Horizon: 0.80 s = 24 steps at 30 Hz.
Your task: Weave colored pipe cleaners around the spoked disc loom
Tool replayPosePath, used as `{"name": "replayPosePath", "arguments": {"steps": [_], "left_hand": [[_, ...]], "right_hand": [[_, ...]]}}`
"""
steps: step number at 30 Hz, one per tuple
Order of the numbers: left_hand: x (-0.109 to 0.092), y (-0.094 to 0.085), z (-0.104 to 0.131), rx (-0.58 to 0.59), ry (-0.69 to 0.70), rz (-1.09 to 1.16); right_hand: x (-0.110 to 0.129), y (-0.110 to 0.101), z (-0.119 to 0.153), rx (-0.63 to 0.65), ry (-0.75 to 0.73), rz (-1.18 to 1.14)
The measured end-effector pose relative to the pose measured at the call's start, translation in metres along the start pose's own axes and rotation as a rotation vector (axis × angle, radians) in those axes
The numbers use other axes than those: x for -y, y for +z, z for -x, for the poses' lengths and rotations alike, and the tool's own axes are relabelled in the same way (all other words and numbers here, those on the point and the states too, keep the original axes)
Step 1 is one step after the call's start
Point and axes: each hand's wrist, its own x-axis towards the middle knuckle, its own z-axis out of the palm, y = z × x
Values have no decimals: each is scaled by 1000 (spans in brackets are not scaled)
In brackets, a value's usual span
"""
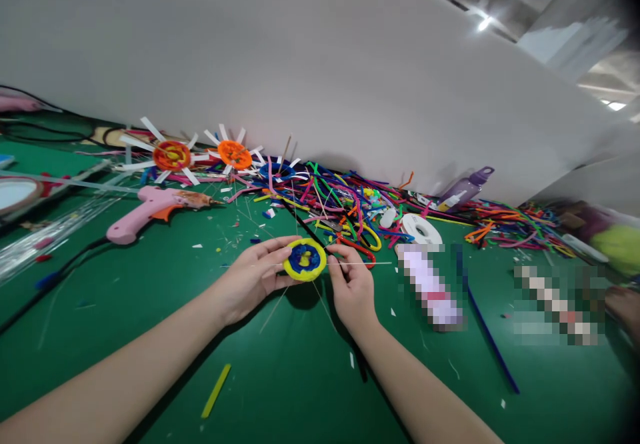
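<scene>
A small round disc [305, 275] with a fuzzy yellow rim, a blue ring and a yellow middle is held over the green table. Thin pale spokes stick out from it on several sides. My left hand [253, 277] is closed on its left edge, thumb in front and fingers behind. At the right edge, my right hand [353, 291] pinches a black pipe cleaner [303, 223], which runs up and left behind the disc. Whether the right fingers also grip a spoke, I cannot tell. A red bent pipe cleaner [361, 249] lies just behind the right hand.
A pink glue gun [145, 212] lies at left with its cord. Wheel-like pieces, one orange [235, 155], stand behind. A heap of coloured pipe cleaners [345, 194] lines the wall, with a white spool [421, 231] and a purple bottle [465, 187]. A blue pipe cleaner [493, 341] lies right.
</scene>
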Motion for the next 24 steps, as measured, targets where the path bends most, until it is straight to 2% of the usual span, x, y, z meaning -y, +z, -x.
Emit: {"name": "replayPosePath", "arguments": {"steps": [17, 24], "left_hand": [[6, 6, -2, 5, -43, 97], [10, 0, -5, 73, -16, 35]], "right_hand": [[-12, -18, -1, 71, -16, 26], [-16, -20, -2, 99, 38, 47]]}}
